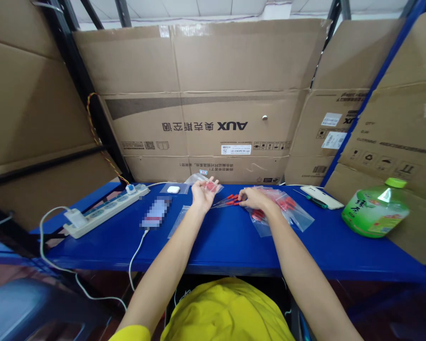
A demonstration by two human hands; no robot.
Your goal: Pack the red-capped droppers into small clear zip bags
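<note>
My left hand (202,195) is palm up near the middle of the blue table, its fingers curled on a clear plastic bag (193,178) with something red in it. To its right, my right hand (252,198) has its fingertips pinched at the end of a thin red-handled piece (235,203). Several such pieces lie side by side between the hands, their thin ends toward the left; their exact kind is too small to tell. Under and beside my right wrist lies a pile of clear bags (294,208) with red pieces inside.
Another clear bag (177,222) lies left of my left forearm. A phone (156,212) on a cable, a white case (173,189) and a power strip (106,210) are at left. Rightward are a dark green tool (315,201), a white flat object (324,196) and a green bottle (374,210). Cardboard (206,61) walls the back.
</note>
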